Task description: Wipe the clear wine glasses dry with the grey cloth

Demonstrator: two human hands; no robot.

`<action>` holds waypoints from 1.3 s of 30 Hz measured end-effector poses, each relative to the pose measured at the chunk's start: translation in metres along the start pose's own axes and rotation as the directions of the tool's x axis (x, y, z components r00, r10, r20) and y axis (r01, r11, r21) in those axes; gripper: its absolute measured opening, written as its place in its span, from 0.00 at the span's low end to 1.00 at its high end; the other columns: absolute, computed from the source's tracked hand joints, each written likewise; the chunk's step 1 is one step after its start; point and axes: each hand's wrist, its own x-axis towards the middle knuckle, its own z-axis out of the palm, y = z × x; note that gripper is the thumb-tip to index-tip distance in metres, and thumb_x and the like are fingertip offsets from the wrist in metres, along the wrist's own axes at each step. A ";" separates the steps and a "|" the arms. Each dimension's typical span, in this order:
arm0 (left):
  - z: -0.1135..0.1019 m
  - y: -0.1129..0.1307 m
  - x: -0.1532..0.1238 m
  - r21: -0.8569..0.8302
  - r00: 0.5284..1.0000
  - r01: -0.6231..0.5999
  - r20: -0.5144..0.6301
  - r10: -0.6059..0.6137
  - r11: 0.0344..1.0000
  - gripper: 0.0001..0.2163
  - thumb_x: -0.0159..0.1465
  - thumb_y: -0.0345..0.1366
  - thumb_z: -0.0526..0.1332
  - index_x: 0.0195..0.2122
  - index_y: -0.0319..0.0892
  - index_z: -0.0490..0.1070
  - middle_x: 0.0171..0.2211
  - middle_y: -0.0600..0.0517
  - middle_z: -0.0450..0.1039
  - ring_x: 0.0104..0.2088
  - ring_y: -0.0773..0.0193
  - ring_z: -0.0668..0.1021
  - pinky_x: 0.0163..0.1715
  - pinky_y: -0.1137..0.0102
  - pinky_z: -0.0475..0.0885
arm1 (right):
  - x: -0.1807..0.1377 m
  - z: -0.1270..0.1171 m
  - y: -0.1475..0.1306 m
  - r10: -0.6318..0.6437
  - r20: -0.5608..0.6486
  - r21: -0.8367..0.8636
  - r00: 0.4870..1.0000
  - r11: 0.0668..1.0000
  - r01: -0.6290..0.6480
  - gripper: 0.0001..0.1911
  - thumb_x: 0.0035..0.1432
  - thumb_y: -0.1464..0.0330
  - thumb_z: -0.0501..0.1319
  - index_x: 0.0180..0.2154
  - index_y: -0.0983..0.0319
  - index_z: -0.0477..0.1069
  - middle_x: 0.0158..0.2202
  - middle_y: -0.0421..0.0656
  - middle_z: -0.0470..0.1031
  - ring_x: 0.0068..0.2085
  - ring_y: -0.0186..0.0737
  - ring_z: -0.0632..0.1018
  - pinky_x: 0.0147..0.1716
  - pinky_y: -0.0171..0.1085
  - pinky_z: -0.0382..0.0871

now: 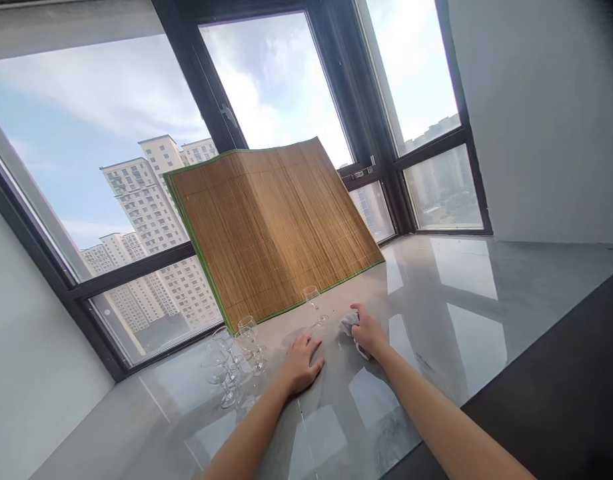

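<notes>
My left hand (302,362) rests flat on the glossy grey sill (331,380), fingers spread and nothing in its grasp. To the right, my right hand (369,331) grips a pale grey cloth (350,325) that is bunched against the surface, with the index finger stretched forward. One stemmed glass (312,298) stands by itself just beyond both hands, near the mat's lower edge. Left of my left hand, several clear stemmed glasses (228,353) stand grouped together and overlap in view.
A bamboo mat (276,227) with green edging leans folded against the window (271,73) behind the glasses. Dark window frames (346,87) enclose the sill's far side. A white wall (541,120) rises at the right, and the sill's front edge (516,357) drops to a dark area.
</notes>
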 end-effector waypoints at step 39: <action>0.009 0.004 -0.110 0.093 0.706 0.707 -0.154 -0.692 0.701 0.29 0.64 0.45 0.51 0.65 0.39 0.62 0.67 0.37 0.57 0.66 0.44 0.58 0.64 0.43 0.41 | -0.001 -0.005 -0.001 -0.008 -0.009 0.036 1.000 0.999 0.008 0.33 0.46 0.79 0.53 0.56 0.63 0.64 0.39 0.48 0.76 0.39 0.44 0.75 0.36 0.35 0.61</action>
